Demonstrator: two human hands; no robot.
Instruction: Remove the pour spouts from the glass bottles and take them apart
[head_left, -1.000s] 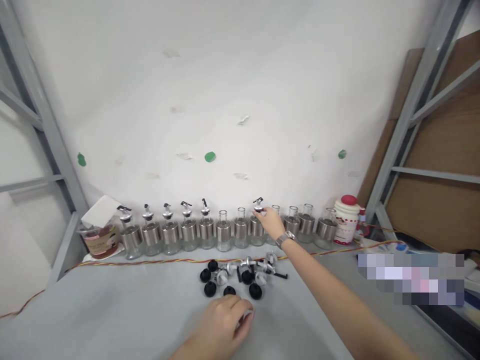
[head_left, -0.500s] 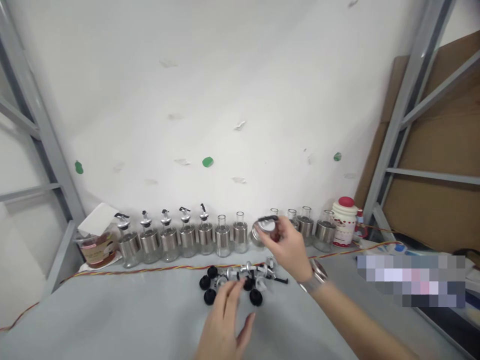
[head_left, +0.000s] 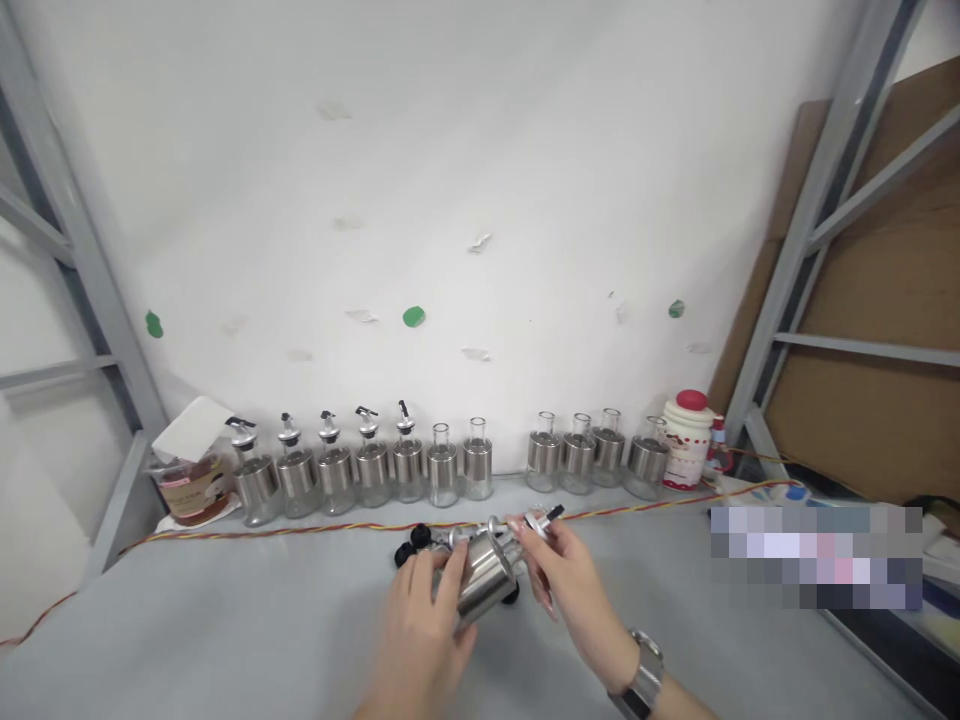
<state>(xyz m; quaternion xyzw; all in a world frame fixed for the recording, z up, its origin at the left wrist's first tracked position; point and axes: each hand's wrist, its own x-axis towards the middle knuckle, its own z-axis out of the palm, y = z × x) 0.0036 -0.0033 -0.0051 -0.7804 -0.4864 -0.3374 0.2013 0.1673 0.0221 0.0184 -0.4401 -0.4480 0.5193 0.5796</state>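
Observation:
My left hand (head_left: 424,600) is wrapped round the metal-sleeved body of a glass oil bottle (head_left: 486,578), which lies tilted with its neck toward the right. At the neck, my right hand (head_left: 570,570) pinches a silver pourer spout (head_left: 537,522) with a black flap. Whether the spout is seated in the neck I cannot tell. Behind and beneath the bottle lies a pile of loose pourer spouts with black stoppers (head_left: 420,537), partly covered by my hands.
Along the wall stand several oil bottles with spouts (head_left: 335,478) on the left, and several open-necked bottles (head_left: 577,460) on the right. A twisted red-yellow cable (head_left: 300,531) crosses the grey table (head_left: 247,630). A plastic tub (head_left: 191,490) and a cream jar (head_left: 686,445) flank the row.
My right hand has come down and toward me from the bottle row. The bottle is now tilted in my left hand, which was over the loose spouts and empty.

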